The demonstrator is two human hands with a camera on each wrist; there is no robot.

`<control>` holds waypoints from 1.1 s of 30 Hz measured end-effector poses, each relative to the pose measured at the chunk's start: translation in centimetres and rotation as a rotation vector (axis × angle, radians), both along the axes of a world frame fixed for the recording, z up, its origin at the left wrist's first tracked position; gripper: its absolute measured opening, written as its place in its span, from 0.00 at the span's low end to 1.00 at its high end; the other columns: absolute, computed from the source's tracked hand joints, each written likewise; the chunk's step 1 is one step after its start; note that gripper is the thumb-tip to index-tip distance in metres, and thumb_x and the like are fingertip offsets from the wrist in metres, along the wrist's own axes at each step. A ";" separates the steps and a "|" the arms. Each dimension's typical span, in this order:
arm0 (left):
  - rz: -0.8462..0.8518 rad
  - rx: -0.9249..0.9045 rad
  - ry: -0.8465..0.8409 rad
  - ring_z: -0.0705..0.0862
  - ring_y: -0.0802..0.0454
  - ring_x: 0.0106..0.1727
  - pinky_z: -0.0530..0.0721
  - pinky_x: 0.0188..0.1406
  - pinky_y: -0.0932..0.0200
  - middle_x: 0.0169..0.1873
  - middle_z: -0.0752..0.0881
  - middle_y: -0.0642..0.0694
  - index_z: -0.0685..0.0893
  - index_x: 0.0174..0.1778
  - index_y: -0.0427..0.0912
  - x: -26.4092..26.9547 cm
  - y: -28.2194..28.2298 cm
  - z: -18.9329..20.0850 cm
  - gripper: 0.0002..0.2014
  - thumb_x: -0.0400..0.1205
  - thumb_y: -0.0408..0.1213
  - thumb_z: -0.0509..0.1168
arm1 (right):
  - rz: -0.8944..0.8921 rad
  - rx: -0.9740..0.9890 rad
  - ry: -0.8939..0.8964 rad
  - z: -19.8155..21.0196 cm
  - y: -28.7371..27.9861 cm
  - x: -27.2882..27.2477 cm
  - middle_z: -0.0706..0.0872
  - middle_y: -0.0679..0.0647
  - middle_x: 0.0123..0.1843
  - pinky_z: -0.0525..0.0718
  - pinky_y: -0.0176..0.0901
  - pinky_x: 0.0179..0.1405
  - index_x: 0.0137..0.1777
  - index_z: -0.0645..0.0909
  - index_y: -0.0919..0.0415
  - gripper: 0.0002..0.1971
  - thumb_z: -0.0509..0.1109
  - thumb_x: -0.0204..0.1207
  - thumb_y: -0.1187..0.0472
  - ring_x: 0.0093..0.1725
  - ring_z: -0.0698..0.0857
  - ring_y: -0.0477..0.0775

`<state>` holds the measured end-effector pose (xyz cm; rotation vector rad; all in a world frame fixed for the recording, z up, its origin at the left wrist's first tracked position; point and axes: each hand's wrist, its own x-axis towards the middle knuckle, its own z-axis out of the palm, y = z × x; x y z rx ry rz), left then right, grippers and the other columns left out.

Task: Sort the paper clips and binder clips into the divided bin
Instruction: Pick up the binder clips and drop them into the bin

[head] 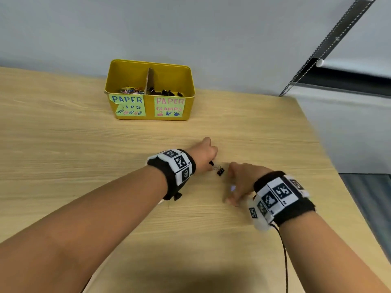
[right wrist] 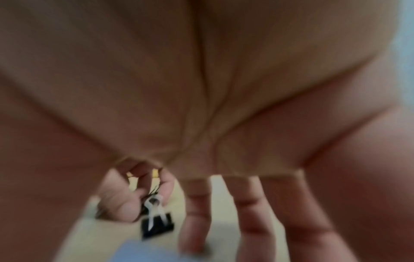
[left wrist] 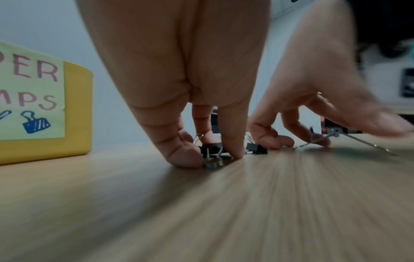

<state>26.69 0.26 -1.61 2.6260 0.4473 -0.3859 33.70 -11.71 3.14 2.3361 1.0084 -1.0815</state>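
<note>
The yellow divided bin stands at the back of the table, with coloured paper clips in its left compartment and black binder clips in its right one. My left hand pinches a black binder clip low on the table between thumb and fingers. A second black binder clip lies just to its right on the wood, also seen in the right wrist view. My right hand hovers beside that clip with fingers spread downward, holding nothing.
The wooden table ends at an edge to the right of my right hand. A dark cable hangs from the right wristband. A bead chain and blind rail run along the wall at the upper right.
</note>
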 end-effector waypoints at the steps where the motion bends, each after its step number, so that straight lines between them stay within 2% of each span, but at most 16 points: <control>1: 0.005 -0.004 0.012 0.80 0.40 0.56 0.83 0.56 0.49 0.63 0.70 0.38 0.77 0.60 0.36 0.0 0.1 0.1 0.16 0.78 0.38 0.67 | -0.010 0.048 -0.026 -0.8 -0.5 -0.4 0.80 0.53 0.61 0.80 0.46 0.46 0.69 0.68 0.56 0.39 0.82 0.59 0.53 0.56 0.82 0.55; 3: 0.006 0.015 0.047 0.82 0.39 0.54 0.84 0.54 0.48 0.63 0.70 0.38 0.80 0.58 0.34 -0.2 0.1 0.3 0.16 0.76 0.36 0.69 | -0.026 0.162 -0.041 -1.8 -0.9 -0.7 0.77 0.56 0.64 0.81 0.44 0.46 0.69 0.69 0.57 0.36 0.81 0.61 0.61 0.54 0.81 0.55; 6: 0.033 0.031 0.086 0.84 0.39 0.52 0.86 0.52 0.47 0.62 0.71 0.39 0.82 0.55 0.34 -0.9 0.4 0.6 0.15 0.73 0.34 0.70 | -0.080 0.345 -0.029 -2.2 -0.5 -0.8 0.78 0.61 0.64 0.79 0.42 0.47 0.65 0.71 0.60 0.23 0.70 0.70 0.70 0.49 0.78 0.55; 7: 0.047 0.030 0.088 0.83 0.40 0.52 0.87 0.51 0.47 0.62 0.71 0.40 0.82 0.54 0.34 -1.3 0.7 0.6 0.15 0.73 0.34 0.70 | -0.101 0.408 -0.032 -2.3 -0.2 -0.7 0.78 0.61 0.63 0.78 0.42 0.47 0.66 0.70 0.60 0.23 0.69 0.72 0.70 0.50 0.78 0.56; 10: 0.095 -0.005 0.051 0.81 0.45 0.48 0.86 0.51 0.50 0.59 0.72 0.42 0.84 0.50 0.36 -3.0 1.6 0.6 0.12 0.71 0.32 0.71 | -0.099 0.465 -0.028 -2.6 1.0 -0.7 0.74 0.60 0.64 0.77 0.41 0.51 0.72 0.66 0.55 0.31 0.73 0.70 0.65 0.59 0.79 0.59; 14: 0.177 -0.042 -0.031 0.81 0.46 0.50 0.84 0.52 0.54 0.55 0.74 0.44 0.85 0.47 0.39 -5.2 3.0 1.4 0.10 0.70 0.33 0.71 | 0.045 0.427 -0.081 -2.6 3.2 -1.1 0.74 0.62 0.66 0.77 0.42 0.56 0.66 0.74 0.63 0.18 0.65 0.76 0.67 0.63 0.78 0.61; 16: 0.228 -0.040 -0.105 0.80 0.47 0.51 0.82 0.52 0.57 0.54 0.74 0.46 0.85 0.46 0.41 -5.8 4.0 2.9 0.10 0.70 0.34 0.72 | 0.118 0.418 -0.086 -2.3 4.5 -1.3 0.76 0.63 0.66 0.78 0.44 0.59 0.64 0.76 0.65 0.16 0.63 0.77 0.66 0.64 0.78 0.61; 18: 0.277 -0.028 -0.205 0.77 0.49 0.50 0.80 0.53 0.58 0.53 0.73 0.46 0.85 0.46 0.42 -5.8 5.7 5.1 0.11 0.69 0.34 0.73 | 0.151 0.409 -0.070 -1.4 6.0 -1.4 0.79 0.62 0.65 0.79 0.45 0.57 0.62 0.78 0.65 0.15 0.64 0.76 0.66 0.63 0.79 0.60; 20: 0.340 0.002 -0.335 0.75 0.51 0.48 0.78 0.52 0.59 0.52 0.73 0.46 0.86 0.47 0.41 -5.4 7.8 7.9 0.10 0.70 0.34 0.72 | 0.069 0.494 -0.007 0.2 7.7 -0.9 0.83 0.63 0.62 0.84 0.46 0.53 0.59 0.80 0.64 0.13 0.65 0.75 0.68 0.54 0.85 0.60; 23: 0.456 0.002 -0.488 0.77 0.52 0.41 0.77 0.43 0.63 0.46 0.76 0.47 0.86 0.47 0.39 -4.1 10.8 11.1 0.10 0.70 0.34 0.71 | -0.058 0.797 0.037 4.4 10.8 0.3 0.86 0.64 0.55 0.89 0.48 0.44 0.56 0.80 0.64 0.11 0.66 0.75 0.70 0.35 0.86 0.55; 24: 0.489 -0.019 -0.502 0.78 0.53 0.36 0.78 0.36 0.66 0.41 0.78 0.48 0.86 0.48 0.38 -3.4 11.5 11.6 0.10 0.71 0.33 0.71 | -0.064 0.891 0.018 5.8 11.9 0.8 0.85 0.64 0.54 0.89 0.48 0.43 0.56 0.80 0.63 0.11 0.66 0.74 0.70 0.34 0.86 0.55; 26: 0.535 -0.045 -0.471 0.81 0.52 0.33 0.78 0.27 0.69 0.35 0.81 0.48 0.86 0.52 0.37 -2.5 12.9 11.7 0.12 0.72 0.32 0.70 | -0.056 1.022 -0.022 8.1 14.7 1.1 0.84 0.62 0.56 0.88 0.51 0.50 0.57 0.80 0.62 0.13 0.66 0.73 0.69 0.45 0.88 0.60; 27: 0.535 -0.043 -0.430 0.84 0.49 0.39 0.80 0.31 0.66 0.39 0.83 0.46 0.85 0.55 0.37 -2.1 13.7 11.2 0.15 0.72 0.34 0.71 | -0.049 1.060 -0.039 8.8 16.3 1.2 0.83 0.62 0.57 0.86 0.53 0.56 0.58 0.80 0.63 0.14 0.66 0.73 0.69 0.52 0.87 0.63; 29: 0.532 -0.032 -0.363 0.83 0.44 0.56 0.82 0.50 0.58 0.54 0.83 0.42 0.82 0.60 0.40 -1.8 14.6 10.2 0.22 0.71 0.38 0.75 | -0.047 1.087 -0.047 9.1 18.5 1.2 0.83 0.62 0.61 0.83 0.52 0.61 0.60 0.80 0.63 0.15 0.66 0.73 0.68 0.59 0.85 0.63; 31: 0.559 0.009 -0.357 0.80 0.42 0.62 0.80 0.59 0.52 0.62 0.80 0.40 0.80 0.63 0.43 -1.9 15.6 9.4 0.25 0.70 0.41 0.75 | -0.040 1.068 -0.059 8.5 20.2 0.9 0.83 0.60 0.62 0.81 0.46 0.62 0.63 0.79 0.62 0.18 0.67 0.73 0.67 0.62 0.83 0.60; 33: 0.597 0.077 -0.381 0.77 0.41 0.65 0.78 0.64 0.49 0.63 0.77 0.39 0.80 0.63 0.45 -2.4 16.2 9.3 0.24 0.70 0.43 0.74 | -0.066 1.032 -0.013 7.5 21.2 1.0 0.81 0.57 0.63 0.78 0.41 0.58 0.69 0.75 0.59 0.24 0.70 0.72 0.64 0.63 0.82 0.57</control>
